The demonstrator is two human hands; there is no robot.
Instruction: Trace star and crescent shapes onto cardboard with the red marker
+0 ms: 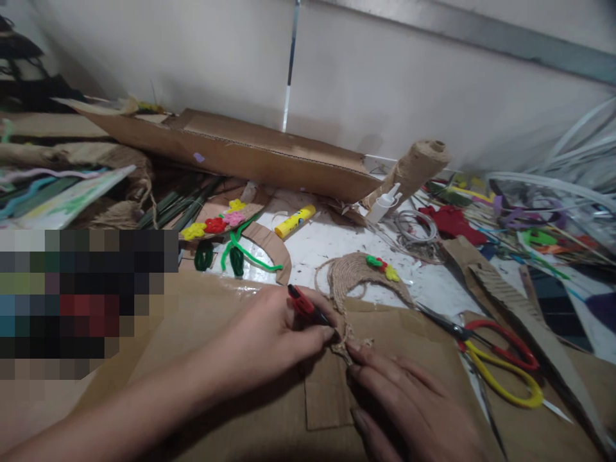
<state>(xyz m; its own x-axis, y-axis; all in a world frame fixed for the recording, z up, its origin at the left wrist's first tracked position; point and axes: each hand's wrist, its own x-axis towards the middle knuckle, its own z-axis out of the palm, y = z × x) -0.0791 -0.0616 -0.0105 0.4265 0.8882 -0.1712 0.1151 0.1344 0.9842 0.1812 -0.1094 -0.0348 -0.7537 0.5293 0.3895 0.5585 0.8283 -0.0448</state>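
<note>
In the head view, the left hand [269, 340] is closed on a small red-and-black tool [304, 305], pinching it between thumb and fingers, near the frayed end of a fan-shaped coil of rough jute twine [353, 276] lying partly on a corrugated cardboard sheet [327, 398]. The right hand [409, 410] is half open, holding nothing, with its fingertips just beside that end. To the right lie scissors [500, 359] with smooth red and yellow loops.
</note>
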